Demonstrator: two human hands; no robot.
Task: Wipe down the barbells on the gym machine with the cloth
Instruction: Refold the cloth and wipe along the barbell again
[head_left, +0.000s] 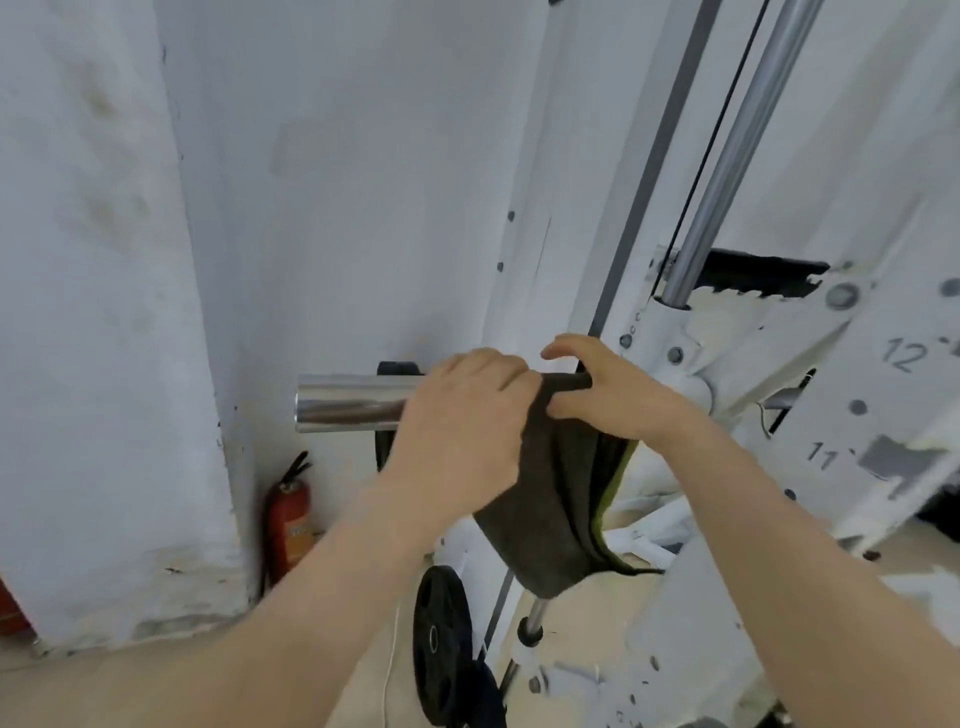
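A chrome barbell sleeve (348, 402) sticks out to the left from the white gym machine (857, 364). A dark brown cloth (561, 499) with a green underside is draped over the bar and hangs down below it. My left hand (462, 431) grips the cloth around the bar, covering the bar's middle part. My right hand (608, 395) pinches the cloth's upper edge right beside it, thumb below and fingers above. The bar under the cloth is hidden.
A red fire extinguisher (288, 519) stands on the floor by the white wall (260, 208). Black weight plates (441, 649) hang low on the frame. A chrome guide rod (737, 150) and a black cable (711, 140) rise at the right.
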